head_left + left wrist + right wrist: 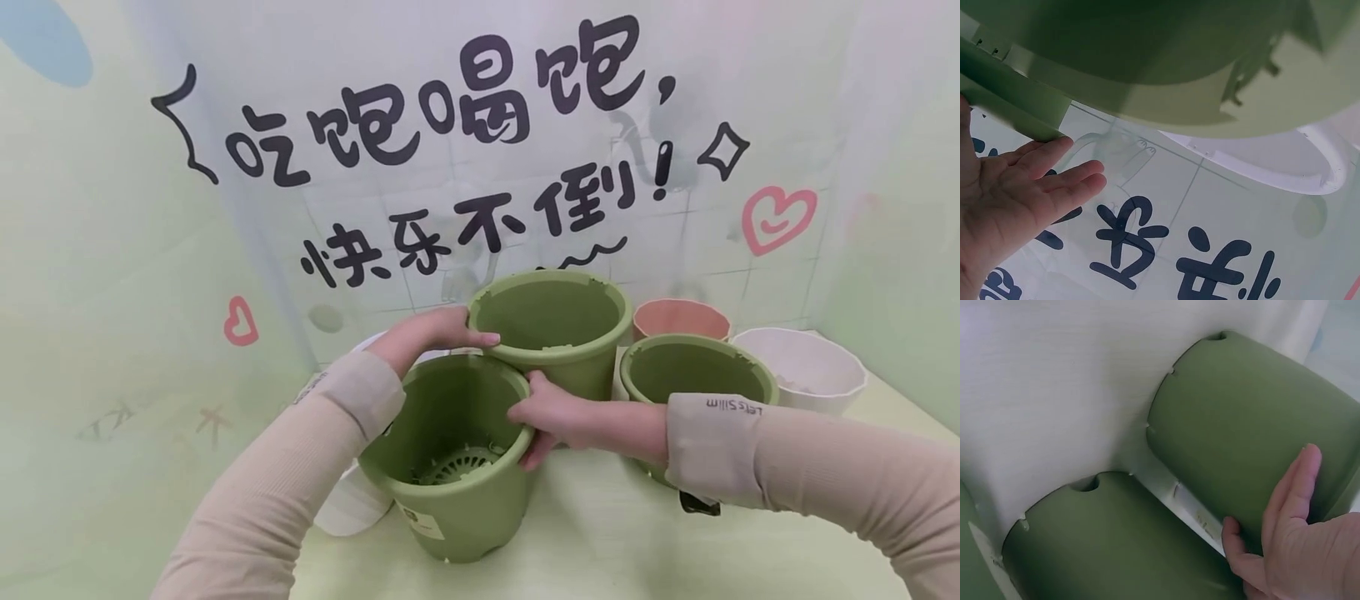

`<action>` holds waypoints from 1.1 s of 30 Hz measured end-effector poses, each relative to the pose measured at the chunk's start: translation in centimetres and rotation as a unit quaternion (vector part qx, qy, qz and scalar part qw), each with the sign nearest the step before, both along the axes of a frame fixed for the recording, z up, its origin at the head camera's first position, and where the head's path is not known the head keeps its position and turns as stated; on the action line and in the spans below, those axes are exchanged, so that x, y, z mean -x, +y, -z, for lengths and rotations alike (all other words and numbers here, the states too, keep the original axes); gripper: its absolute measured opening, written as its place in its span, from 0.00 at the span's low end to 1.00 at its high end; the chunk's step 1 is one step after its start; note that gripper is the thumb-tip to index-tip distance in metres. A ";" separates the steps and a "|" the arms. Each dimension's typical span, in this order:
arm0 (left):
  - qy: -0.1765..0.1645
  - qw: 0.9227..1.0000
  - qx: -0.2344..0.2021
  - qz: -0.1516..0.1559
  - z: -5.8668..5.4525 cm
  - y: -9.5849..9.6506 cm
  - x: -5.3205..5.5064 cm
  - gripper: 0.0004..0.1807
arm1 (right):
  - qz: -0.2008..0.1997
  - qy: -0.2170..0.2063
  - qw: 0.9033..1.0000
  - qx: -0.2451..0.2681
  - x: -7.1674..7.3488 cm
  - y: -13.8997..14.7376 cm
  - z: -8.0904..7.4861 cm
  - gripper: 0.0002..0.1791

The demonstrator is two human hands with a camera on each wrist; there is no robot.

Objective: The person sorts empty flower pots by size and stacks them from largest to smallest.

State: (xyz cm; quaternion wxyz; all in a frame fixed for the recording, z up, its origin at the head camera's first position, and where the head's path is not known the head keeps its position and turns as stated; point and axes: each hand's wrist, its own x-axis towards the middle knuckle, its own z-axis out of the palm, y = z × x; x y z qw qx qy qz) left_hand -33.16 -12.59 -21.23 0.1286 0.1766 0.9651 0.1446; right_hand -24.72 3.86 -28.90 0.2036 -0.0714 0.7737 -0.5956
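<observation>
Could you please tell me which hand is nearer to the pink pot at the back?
Right. The right hand lies in front of the pink pot, between the green pots; the left hand is farther left.

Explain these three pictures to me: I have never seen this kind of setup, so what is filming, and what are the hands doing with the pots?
A person wears three cameras: one on the head, one on each wrist. The head view shows a pale green table with several plastic flowerpots. The left hand touches the rim of the raised back green pot with straight fingers. The right hand grips the rim of the front green pot. Another green pot, a pink pot and a white pot stand to the right. The wrist views show the same green pots from very close.
</observation>
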 end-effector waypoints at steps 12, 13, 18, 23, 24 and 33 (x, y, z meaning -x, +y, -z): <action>-0.006 1.000 0.007 -0.003 0.0 0.2 0.0 0.29 | -0.023 0.028 0.999 -0.026 -1.5 3.4 -0.5 0.36; -0.004 1.000 0.010 -0.007 0.0 0.2 0.0 0.30 | -0.029 0.030 0.999 -0.029 -1.8 3.9 -0.6 0.36; 0.003 1.000 0.015 -0.021 0.1 0.1 0.0 0.34 | -0.046 0.031 0.998 -0.028 -3.2 6.5 -1.2 0.36; 0.004 1.000 0.004 -0.026 0.2 0.0 -0.1 0.31 | -0.053 0.026 0.998 -0.034 -3.8 9.1 -2.0 0.36; 0.002 1.000 0.002 -0.025 0.3 0.0 -0.1 0.30 | -0.059 0.024 0.997 -0.031 -3.9 9.7 -2.3 0.37; -0.032 0.999 -0.025 -0.016 0.7 -0.3 -0.1 0.34 | -0.104 0.047 0.992 -0.051 -3.8 13.5 -8.1 0.39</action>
